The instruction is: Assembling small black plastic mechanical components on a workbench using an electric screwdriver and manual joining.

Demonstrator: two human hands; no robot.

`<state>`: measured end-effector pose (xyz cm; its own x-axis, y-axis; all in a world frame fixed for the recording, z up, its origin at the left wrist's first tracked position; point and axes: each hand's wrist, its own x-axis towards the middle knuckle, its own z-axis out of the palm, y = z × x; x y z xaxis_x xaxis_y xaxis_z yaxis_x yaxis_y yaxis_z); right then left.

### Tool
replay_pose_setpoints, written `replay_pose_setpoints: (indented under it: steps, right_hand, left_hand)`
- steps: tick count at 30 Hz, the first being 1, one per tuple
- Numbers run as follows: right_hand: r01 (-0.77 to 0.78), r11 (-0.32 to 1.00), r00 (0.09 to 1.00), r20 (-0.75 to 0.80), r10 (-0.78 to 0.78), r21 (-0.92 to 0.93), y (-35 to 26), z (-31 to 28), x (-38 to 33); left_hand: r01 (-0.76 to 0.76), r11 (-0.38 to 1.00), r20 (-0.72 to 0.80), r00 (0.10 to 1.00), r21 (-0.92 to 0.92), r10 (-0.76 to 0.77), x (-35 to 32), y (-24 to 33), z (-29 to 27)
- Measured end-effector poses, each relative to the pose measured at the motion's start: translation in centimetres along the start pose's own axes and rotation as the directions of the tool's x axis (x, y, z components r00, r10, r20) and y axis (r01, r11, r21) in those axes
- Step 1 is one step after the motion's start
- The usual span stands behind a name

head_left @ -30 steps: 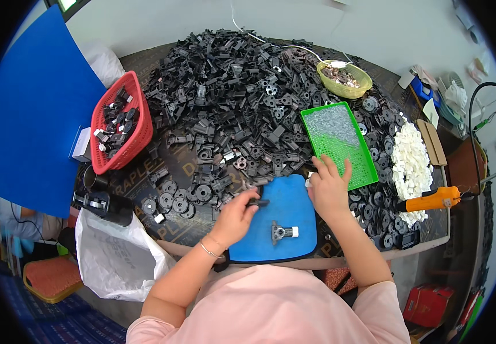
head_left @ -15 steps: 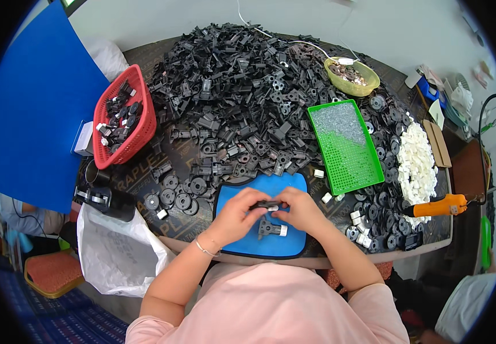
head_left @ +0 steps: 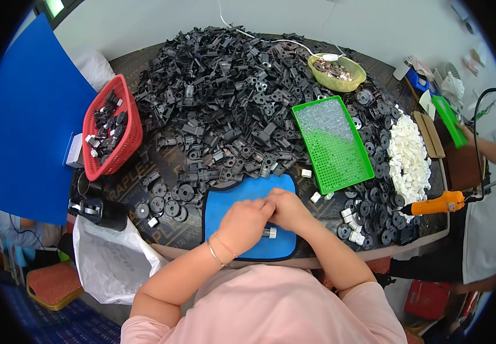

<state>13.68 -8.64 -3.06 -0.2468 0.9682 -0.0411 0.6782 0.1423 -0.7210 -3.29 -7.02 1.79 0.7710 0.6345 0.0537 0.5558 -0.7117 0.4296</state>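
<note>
Over the blue mat (head_left: 282, 252), my left hand (head_left: 243, 222) and my right hand (head_left: 289, 211) meet, fingers curled in and touching. Both hands are closed, and whatever is between them is hidden behind the fingers and the back of my left hand. Beside my left hand, a black plastic part with a white end (head_left: 269, 232) lies on the mat, mostly covered by that hand. Beyond the mat rises a big pile of black plastic parts (head_left: 225, 97).
At left stand a red basket (head_left: 133, 140) of parts, a tape dispenser (head_left: 102, 209) and black discs (head_left: 173, 207). To the right are a green tray (head_left: 340, 186) of small metal pieces, white pieces (head_left: 408, 163) and an orange electric screwdriver (head_left: 440, 203). A person's arm (head_left: 486, 148) holds a green tray (head_left: 448, 121).
My hands have drawn together and turned, hiding the black part that showed between my fingertips. My left hand now partly covers the part on the mat. The view has shifted slightly.
</note>
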Motion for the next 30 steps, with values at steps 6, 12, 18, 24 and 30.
replay_pose_setpoints:
  steps: [6,12,18,24,30]
  right_hand:
    - [0.007,1.0,1.0,-0.007,-0.007,0.002,-0.4,0.1,-0.3]
    - [-0.005,0.998,1.0,-0.031,0.003,-0.069,0.3,0.6,-0.5]
    - [0.047,0.995,0.991,0.117,-0.057,0.084,-0.7,-1.8,-0.2]
    - [-0.035,0.985,0.976,0.206,0.069,-0.167,-1.5,-2.4,-0.8]
    - [-0.347,0.825,0.922,-0.323,0.213,-0.447,-0.6,-3.1,1.1]
  left_hand:
    - [0.032,0.993,-0.038,0.999,-0.112,-0.036,-0.2,-0.5,0.9]
    - [0.024,0.99,-0.104,0.994,-0.142,-0.039,-0.4,-0.3,1.5]
    - [0.144,0.923,-0.173,0.961,-0.356,-0.216,-2.6,-1.2,0.4]
    - [0.143,0.976,-0.317,0.929,-0.162,-0.189,-5.9,-2.1,1.1]
    - [0.088,0.977,-0.306,0.941,-0.196,-0.147,-6.1,-1.6,1.8]
